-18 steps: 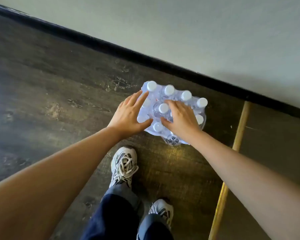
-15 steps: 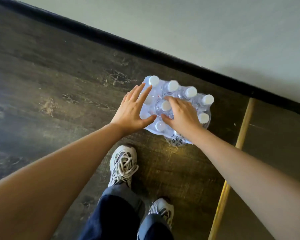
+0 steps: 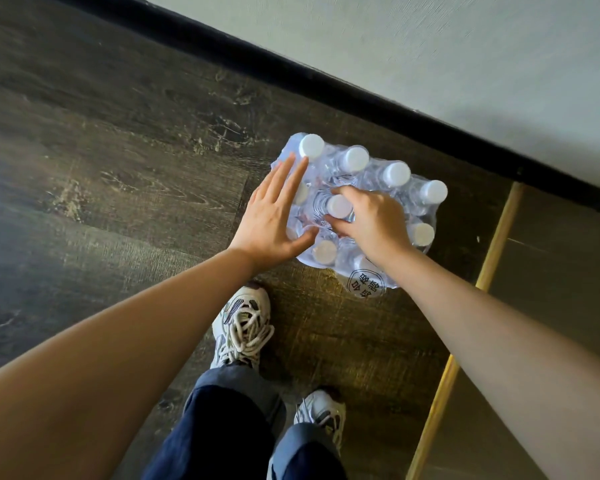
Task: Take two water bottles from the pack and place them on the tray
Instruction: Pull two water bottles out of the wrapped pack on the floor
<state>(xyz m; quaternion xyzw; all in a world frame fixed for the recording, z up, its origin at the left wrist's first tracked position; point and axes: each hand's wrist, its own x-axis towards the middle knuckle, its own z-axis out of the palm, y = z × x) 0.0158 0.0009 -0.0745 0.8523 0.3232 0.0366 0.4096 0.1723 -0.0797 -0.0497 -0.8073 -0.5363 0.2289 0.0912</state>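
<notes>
Right hand point(image 3: 371, 220) fingers point(image 3: 343, 192), earlier flat on shrink-wrapped bottle pack point(image 3: 388, 192), now closed around middle bottle point(image 3: 338, 206) neck; left hand point(image 3: 274, 216) stayed open, bracing pack on floor point(image 3: 118, 168) (tray not visible). Extraction only started.

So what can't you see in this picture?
- Tray: none in the head view, so where it sits is unknown.
- Some bottles in the pack: the left hand and right hand cover them, so no full count.
- Grip on the middle bottle: the right hand's fingertips are hidden behind it.
- Stamp on the wrap: characters too small to read.
</notes>
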